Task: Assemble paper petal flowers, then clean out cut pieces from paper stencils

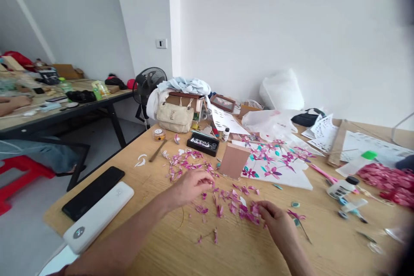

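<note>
Over the middle of the wooden table (pixel 155 233), my left hand (pixel 193 185) has its fingers curled together above scattered pink petals (pixel 187 164); whatever lies between the fingertips is too small to tell. My right hand (pixel 274 217) is lower and to the right, its thumb and forefinger pinched at the edge of a pile of pink-purple petals (pixel 247 212). A brown board (pixel 234 161) lies beyond the hands. Beside it, pink flowers with teal leaves (pixel 271 171) rest on a white sheet (pixel 297 177). A flower on a stem (pixel 296 214) lies right of my right hand.
At the left are a black phone (pixel 93 192) and a white case (pixel 100 215). A black tray (pixel 203 143) and a beige bag (pixel 175 117) stand farther back. Toward the right are a white bottle (pixel 343 187), clips (pixel 354 207) and red-pink material (pixel 386 183). Another person's hand (pixel 19 101) rests on the far-left table.
</note>
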Demonstrator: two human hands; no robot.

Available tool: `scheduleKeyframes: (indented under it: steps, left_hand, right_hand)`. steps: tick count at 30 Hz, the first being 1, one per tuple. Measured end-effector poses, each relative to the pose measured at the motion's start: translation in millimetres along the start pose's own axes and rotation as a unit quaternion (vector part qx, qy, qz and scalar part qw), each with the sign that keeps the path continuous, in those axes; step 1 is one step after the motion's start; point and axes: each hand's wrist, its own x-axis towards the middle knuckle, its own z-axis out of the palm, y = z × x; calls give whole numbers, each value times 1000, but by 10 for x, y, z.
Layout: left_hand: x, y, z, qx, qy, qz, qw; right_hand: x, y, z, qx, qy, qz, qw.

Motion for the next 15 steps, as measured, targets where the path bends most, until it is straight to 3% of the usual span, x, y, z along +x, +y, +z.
scheduleKeyframes:
  steps: [4, 9, 13, 15]
  left_hand:
    - [-152, -263, -619, 22, 77, -74, 994]
    - [-434, -669, -1337, 191, 131, -159, 960]
    - [-735, -1046, -1704, 300, 149, -251, 908]
    - [-894, -1213, -1824, 330, 153, -283, 887]
  right_hand:
    - [64, 129, 61, -97, 17, -20, 995]
    - [76, 170, 86, -165, 93, -123, 974]
    - [51, 139, 30, -197, 195, -170, 946]
    - [51, 172, 18, -187, 213, -187, 940]
